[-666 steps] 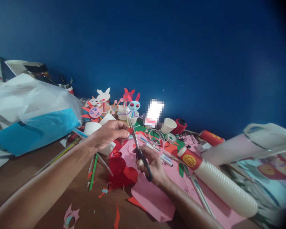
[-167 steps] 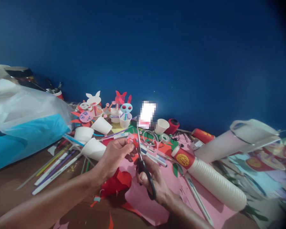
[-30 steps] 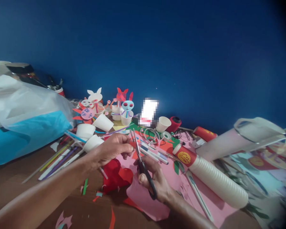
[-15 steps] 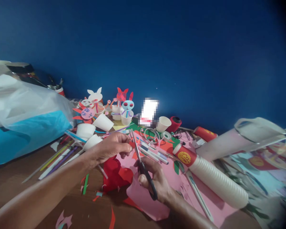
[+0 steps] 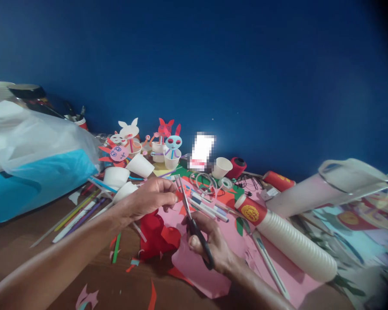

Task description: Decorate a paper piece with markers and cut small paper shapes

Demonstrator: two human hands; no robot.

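Note:
My left hand [image 5: 147, 199] pinches a small red paper piece [image 5: 180, 196] between thumb and fingers. My right hand [image 5: 210, 243] grips black-handled scissors [image 5: 194, 228], whose steel blades reach up beside that piece and stand slightly apart. Below the hands lie a cut red paper shape [image 5: 157, 237] and a pink paper sheet [image 5: 197, 273]. The red shape's upper part is partly hidden by my left wrist. Several marker pens [image 5: 208, 209] lie just beyond the scissors tips.
White paper cups [image 5: 116, 177] and paper-cup craft figures [image 5: 173, 150] stand behind the hands. A long stack of white cups [image 5: 294, 245] lies at right. Straws [image 5: 74, 223] and paper scraps [image 5: 151, 296] lie on the wooden table [image 5: 84, 269]. A plastic bag [image 5: 35, 146] sits at left, against a blue wall [image 5: 213, 73].
My left hand has risen slightly with the red piece, and the scissors blades have tilted a little to the left. The objects around them have stayed in place.

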